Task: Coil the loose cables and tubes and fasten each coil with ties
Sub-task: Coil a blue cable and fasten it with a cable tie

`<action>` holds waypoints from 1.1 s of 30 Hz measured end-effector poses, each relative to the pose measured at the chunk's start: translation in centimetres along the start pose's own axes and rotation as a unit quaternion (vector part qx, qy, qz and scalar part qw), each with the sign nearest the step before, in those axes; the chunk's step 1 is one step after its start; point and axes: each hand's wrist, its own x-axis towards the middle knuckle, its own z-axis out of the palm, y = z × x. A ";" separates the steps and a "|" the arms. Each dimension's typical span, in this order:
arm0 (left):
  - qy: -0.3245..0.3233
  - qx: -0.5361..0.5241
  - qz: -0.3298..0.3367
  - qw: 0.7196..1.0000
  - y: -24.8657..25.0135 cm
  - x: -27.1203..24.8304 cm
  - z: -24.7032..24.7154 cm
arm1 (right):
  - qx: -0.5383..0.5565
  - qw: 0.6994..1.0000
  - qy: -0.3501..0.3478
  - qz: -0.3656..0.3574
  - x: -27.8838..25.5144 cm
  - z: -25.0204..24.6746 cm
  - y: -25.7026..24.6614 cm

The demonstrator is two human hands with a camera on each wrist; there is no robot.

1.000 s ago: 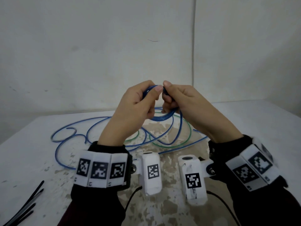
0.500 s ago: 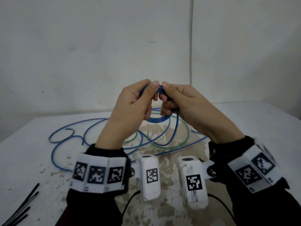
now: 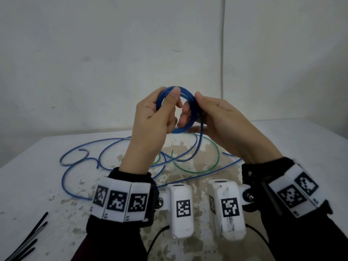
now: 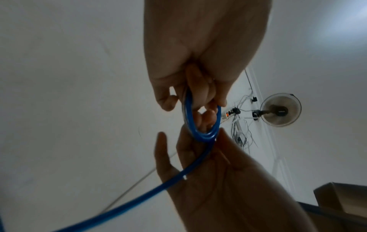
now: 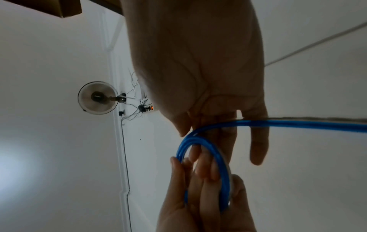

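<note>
Above the table I hold up a small coil of blue tube [image 3: 190,97] with a few turns. My left hand [image 3: 170,102] pinches its left side between thumb and fingers. My right hand [image 3: 199,102] has its thumb on the coil's right side and its fingers behind the ring. From the coil, the loose blue tube [image 3: 63,176] drops to the table and sprawls in wide loops. In the left wrist view the coil [image 4: 202,135] sits between both hands. In the right wrist view the tube [image 5: 298,125] runs across my right fingers into the coil [image 5: 222,158].
A thin green tube [image 3: 219,153] lies in a loop on the white, worn table [image 3: 301,147] under my hands, tangled with the blue loops. Several black ties [image 3: 28,240] lie at the table's near left corner. A white wall stands close behind.
Both hands have risen and moved slightly apart. The blue coil, bunched between the fingertips before, now stands as an open ring facing me.
</note>
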 end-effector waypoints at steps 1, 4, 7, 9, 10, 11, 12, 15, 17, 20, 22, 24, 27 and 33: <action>0.004 -0.019 -0.010 1.000 0.0 0.0 0.1 | 0.006 1.000 -0.004 0.000 0.0 -0.1 0.0; -0.063 -0.059 -0.081 0.993 -0.1 -0.1 -0.3 | -0.012 1.000 -0.007 -0.014 0.0 -0.2 0.1; -0.097 -0.005 -0.068 0.993 0.1 -0.1 -0.5 | -0.085 0.996 -0.003 -0.038 -0.1 -0.1 0.0; -0.065 0.027 -0.030 0.997 0.1 -0.1 -0.4 | -0.110 0.993 -0.001 -0.044 -0.2 -0.1 -0.3; -0.050 0.028 -0.021 0.998 0.0 0.0 -0.2 | -0.119 0.992 -0.002 -0.048 -0.3 0.0 -0.5; -0.043 0.019 -0.022 0.999 -0.1 0.0 0.0 | -0.128 0.990 -0.001 -0.053 -0.3 0.0 -0.5; -0.045 0.000 -0.034 0.998 -0.1 0.0 0.1 | -0.140 0.989 0.005 -0.057 -0.3 0.0 -0.5; -0.085 -0.045 -0.092 0.991 -0.3 0.0 -0.3 | -0.174 0.983 0.014 -0.054 -0.2 0.0 -0.2; -0.092 -0.035 -0.085 0.991 -0.2 0.0 -0.6 | -0.131 0.990 0.003 -0.047 -0.1 0.2 0.0; -0.032 -0.042 -0.041 0.998 0.1 0.0 -0.4 | -0.016 0.999 0.005 -0.031 0.1 0.4 0.0; -0.026 -0.077 -0.052 0.995 0.2 0.0 -0.2 | 0.015 0.999 0.007 -0.028 0.2 0.2 -0.2; -0.065 -0.082 -0.092 0.990 0.3 -0.1 -0.1 | -0.040 0.998 0.017 -0.034 0.0 0.0 -0.3; -0.075 -0.033 -0.080 0.993 0.2 -0.1 0.0 | -0.113 0.992 0.026 -0.055 -0.2 0.1 -0.5; -0.070 -0.095 -0.072 0.990 1.0 -0.2 -0.4 | -0.120 0.987 0.005 -0.104 -0.3 -0.2 -0.9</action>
